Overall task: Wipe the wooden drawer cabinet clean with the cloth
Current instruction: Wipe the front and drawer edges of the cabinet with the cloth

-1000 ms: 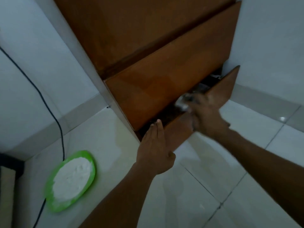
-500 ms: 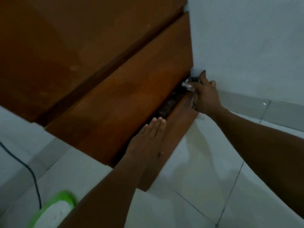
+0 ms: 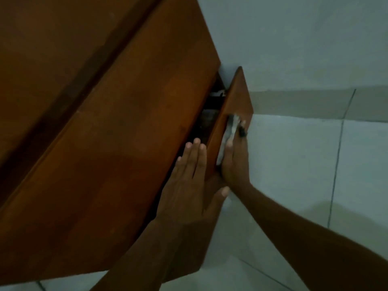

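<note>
The wooden drawer cabinet (image 3: 109,143) fills the left and centre of the head view. Its bottom drawer front (image 3: 237,97) stands pulled out a little, leaving a dark gap. My left hand (image 3: 189,185) lies flat with fingers together on the drawer's top edge, thumb hooked over the front. My right hand (image 3: 235,162) presses a pale crumpled cloth (image 3: 231,129) flat against the outer face of the drawer front. Most of the cloth is hidden under the palm.
A pale wall (image 3: 304,43) rises right behind the cabinet's right side. Light floor tiles (image 3: 315,175) with a grey skirting strip (image 3: 304,103) spread to the right and below. Dark items sit in the drawer gap (image 3: 206,117).
My right hand has slid with the cloth from the drawer's far top corner down onto its outer face. My left hand has shifted along the drawer edge. The view has swung left and closer.
</note>
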A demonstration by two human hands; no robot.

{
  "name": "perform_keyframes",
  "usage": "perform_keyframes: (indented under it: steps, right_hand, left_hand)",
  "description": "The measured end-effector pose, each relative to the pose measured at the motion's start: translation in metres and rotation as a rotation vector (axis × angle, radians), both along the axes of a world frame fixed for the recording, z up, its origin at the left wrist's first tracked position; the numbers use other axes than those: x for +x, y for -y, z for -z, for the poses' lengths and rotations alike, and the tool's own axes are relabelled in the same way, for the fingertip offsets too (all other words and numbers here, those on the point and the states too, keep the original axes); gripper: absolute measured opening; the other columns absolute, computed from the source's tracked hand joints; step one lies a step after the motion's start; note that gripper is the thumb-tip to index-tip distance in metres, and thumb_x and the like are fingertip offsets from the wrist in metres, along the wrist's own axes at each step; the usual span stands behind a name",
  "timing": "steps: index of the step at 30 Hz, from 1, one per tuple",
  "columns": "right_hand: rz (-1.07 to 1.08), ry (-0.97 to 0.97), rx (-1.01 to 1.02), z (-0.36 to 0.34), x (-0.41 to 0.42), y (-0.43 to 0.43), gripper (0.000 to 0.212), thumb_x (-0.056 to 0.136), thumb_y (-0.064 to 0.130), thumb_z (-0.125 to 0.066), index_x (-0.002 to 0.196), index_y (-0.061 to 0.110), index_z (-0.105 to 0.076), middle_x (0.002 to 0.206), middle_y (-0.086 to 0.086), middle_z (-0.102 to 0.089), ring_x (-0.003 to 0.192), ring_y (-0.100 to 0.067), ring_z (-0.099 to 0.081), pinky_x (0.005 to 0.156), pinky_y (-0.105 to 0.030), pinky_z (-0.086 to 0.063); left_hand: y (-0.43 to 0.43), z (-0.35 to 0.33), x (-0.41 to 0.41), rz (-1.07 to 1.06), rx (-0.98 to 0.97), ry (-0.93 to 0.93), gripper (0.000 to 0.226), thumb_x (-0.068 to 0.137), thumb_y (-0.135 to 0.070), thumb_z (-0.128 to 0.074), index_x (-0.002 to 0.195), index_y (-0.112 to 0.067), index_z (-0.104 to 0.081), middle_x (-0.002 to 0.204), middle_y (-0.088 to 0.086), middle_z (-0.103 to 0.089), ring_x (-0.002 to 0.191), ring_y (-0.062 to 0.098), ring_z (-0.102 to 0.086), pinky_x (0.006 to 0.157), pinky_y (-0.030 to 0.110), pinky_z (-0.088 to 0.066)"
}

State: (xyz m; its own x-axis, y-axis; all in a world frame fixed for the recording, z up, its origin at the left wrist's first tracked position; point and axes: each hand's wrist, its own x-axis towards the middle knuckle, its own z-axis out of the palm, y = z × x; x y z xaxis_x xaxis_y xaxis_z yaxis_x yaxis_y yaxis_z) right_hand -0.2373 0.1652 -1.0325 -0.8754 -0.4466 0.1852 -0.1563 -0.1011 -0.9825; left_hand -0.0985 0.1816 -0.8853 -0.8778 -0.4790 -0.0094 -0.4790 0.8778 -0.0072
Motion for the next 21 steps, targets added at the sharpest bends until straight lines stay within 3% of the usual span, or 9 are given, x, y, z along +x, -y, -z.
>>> perform_keyframes:
  steps: [3,8,10,12,14,16,18,21]
  right_hand:
    - [0.14,0.268,0.163,0.006,-0.045,0.028,0.072,0.095,0.068,-0.013,0.141,0.023,-0.047,0.132,-0.011,-0.059,0.12,-0.03,-0.057,0.102,-0.053,-0.047]
    - [0.251,0.43,0.173,-0.009,-0.039,0.016,0.055,0.091,0.054,-0.03,0.129,0.029,-0.061,0.107,-0.005,-0.067,0.099,-0.026,-0.064,0.091,-0.047,-0.054]
    - [0.238,0.402,0.163,-0.016,-0.006,0.002,0.042,0.1,0.042,-0.038,0.132,0.026,-0.059,0.114,-0.006,-0.066,0.104,-0.023,-0.063,0.094,-0.043,-0.053]
    - [0.204,0.345,0.064,-0.03,0.039,-0.013,0.042,0.102,0.036,-0.039,0.131,0.014,-0.058,0.121,-0.011,-0.062,0.109,-0.024,-0.06,0.097,-0.04,-0.05]
    - [0.156,0.245,-0.051,-0.04,0.072,-0.023,0.052,0.1,0.042,-0.037,0.135,0.007,-0.054,0.132,-0.012,-0.055,0.121,-0.019,-0.053,0.104,-0.031,-0.044]
    - [0.097,0.097,-0.036,-0.035,0.066,-0.021,0.058,0.1,0.05,-0.032,0.142,0.013,-0.047,0.139,-0.006,-0.048,0.127,-0.016,-0.043,0.106,-0.025,-0.036]
    - [0.105,0.054,0.034,-0.024,0.033,-0.01,0.055,0.101,0.05,-0.028,0.141,0.016,-0.047,0.131,-0.008,-0.05,0.119,-0.022,-0.046,0.102,-0.034,-0.039]
    - [0.191,0.191,0.145,-0.009,-0.022,0.012,0.048,0.103,0.044,-0.03,0.14,0.021,-0.051,0.113,-0.01,-0.055,0.103,-0.025,-0.056,0.096,-0.04,-0.047]
  left_hand:
    - [0.0,0.0,-0.001,-0.017,0.031,0.003,0.097,0.087,-0.078,-0.016,0.155,-0.013,0.01,0.164,0.002,0.016,0.149,0.012,0.019,0.123,0.04,-0.001]
    - [0.002,0.002,-0.004,0.004,-0.009,0.021,0.095,0.089,-0.077,-0.013,0.156,-0.01,0.005,0.165,0.005,0.01,0.15,0.014,0.015,0.123,0.039,-0.003]
    - [0.002,0.002,-0.003,0.012,0.022,0.001,0.092,0.091,-0.074,-0.015,0.156,-0.011,0.004,0.165,0.004,0.009,0.15,0.013,0.014,0.123,0.038,-0.003]
    - [0.001,0.001,-0.003,0.029,0.069,-0.032,0.088,0.093,-0.07,-0.018,0.156,-0.011,0.001,0.165,0.003,0.007,0.151,0.012,0.012,0.123,0.036,-0.002]
    - [0.002,0.002,-0.003,0.065,0.059,-0.036,0.085,0.094,-0.065,-0.024,0.156,-0.009,-0.003,0.165,0.004,0.004,0.151,0.014,0.009,0.122,0.038,-0.003]
    - [0.003,0.002,-0.002,0.083,0.062,-0.028,0.086,0.094,-0.064,-0.026,0.156,-0.009,-0.001,0.165,0.004,0.006,0.151,0.014,0.009,0.122,0.038,-0.003]
    - [0.004,0.0,-0.002,0.064,0.098,-0.006,0.09,0.092,-0.071,-0.019,0.155,-0.014,0.008,0.164,0.0,0.016,0.149,0.01,0.017,0.123,0.034,0.002]
    - [0.004,-0.003,0.0,0.058,0.1,-0.004,0.091,0.09,-0.074,-0.016,0.155,-0.017,0.014,0.163,-0.003,0.02,0.148,0.008,0.021,0.121,0.032,0.006]
